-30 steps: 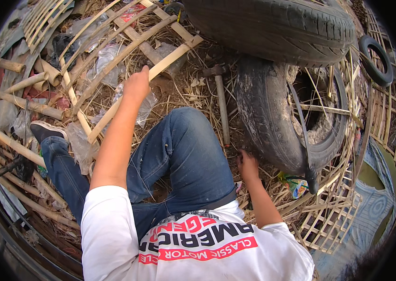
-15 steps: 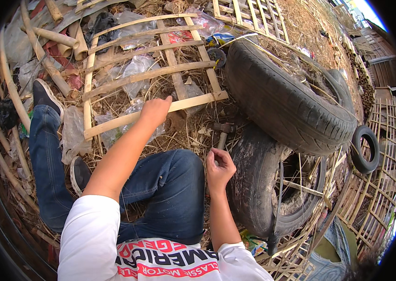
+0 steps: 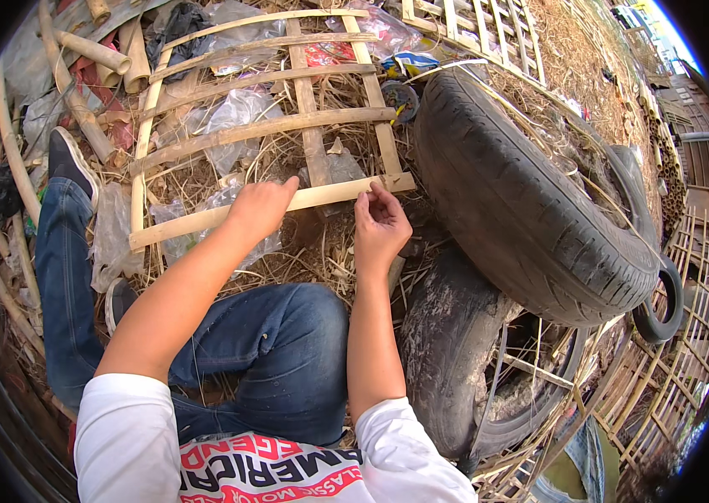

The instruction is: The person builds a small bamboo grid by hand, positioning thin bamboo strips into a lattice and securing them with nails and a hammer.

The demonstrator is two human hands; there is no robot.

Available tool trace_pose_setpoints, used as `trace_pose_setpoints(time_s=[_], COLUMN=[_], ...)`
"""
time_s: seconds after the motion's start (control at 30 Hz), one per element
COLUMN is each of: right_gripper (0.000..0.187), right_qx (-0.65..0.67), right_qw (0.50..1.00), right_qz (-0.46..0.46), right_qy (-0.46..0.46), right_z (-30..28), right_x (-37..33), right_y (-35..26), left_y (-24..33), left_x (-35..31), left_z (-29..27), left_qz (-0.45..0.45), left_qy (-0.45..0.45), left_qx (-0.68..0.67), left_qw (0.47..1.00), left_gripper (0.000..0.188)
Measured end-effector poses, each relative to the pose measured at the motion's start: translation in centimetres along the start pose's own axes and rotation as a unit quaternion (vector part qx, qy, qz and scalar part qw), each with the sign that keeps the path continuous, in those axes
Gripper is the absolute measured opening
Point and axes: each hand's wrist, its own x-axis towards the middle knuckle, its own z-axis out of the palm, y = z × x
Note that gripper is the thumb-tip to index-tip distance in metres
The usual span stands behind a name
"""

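Note:
A bamboo lattice frame (image 3: 229, 144) lies on the littered ground, made of several slats crossing uprights. My left hand (image 3: 261, 210) is closed around its nearest slat (image 3: 333, 194), a little left of that slat's middle. At the slat's right end, the fingertips of my right hand (image 3: 382, 225) are pinched together close to the wood. Whatever they hold, if anything, is too small to make out. Part of a hammer's handle (image 3: 396, 270) shows beside my right wrist; its head is hidden.
A worn tyre (image 3: 530, 210) leans over another tyre (image 3: 447, 352) on my right. Bamboo poles (image 3: 90, 52) and plastic bags (image 3: 233, 126) lie at the left and under the frame. Another lattice (image 3: 489, 29) lies at the far right. My bent knee (image 3: 313, 327) is near the frame.
My right hand has moved up and forward from beside the hammer to the right end of the near slat. My left hand keeps its grip on the slat. The view has shifted slightly.

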Motion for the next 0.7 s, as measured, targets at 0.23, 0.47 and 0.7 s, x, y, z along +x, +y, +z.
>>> trace_pose_setpoints(time_s=[0.23,0.47,0.7], right_gripper=[0.014,0.012,0.013], right_qx=[-0.133,-0.138,-0.182], right_qw=[0.965,0.961,0.934], right_qz=[-0.193,-0.144,-0.215], right_qy=[-0.113,-0.191,-0.218], right_z=[1.4,1.6,1.9], right_x=[2.3,2.9,3.0], right_y=[0.1,1.0,0.9], left_y=[-0.1,0.0,-0.2], left_x=[0.0,0.1,0.0], left_z=[-0.2,-0.1,0.3], left_qz=[-0.009,-0.01,-0.016], left_qy=[-0.004,-0.009,0.006], left_qx=[-0.03,-0.036,-0.038], left_qw=[1.0,0.999,0.999], left_gripper=[0.051,0.053,0.052])
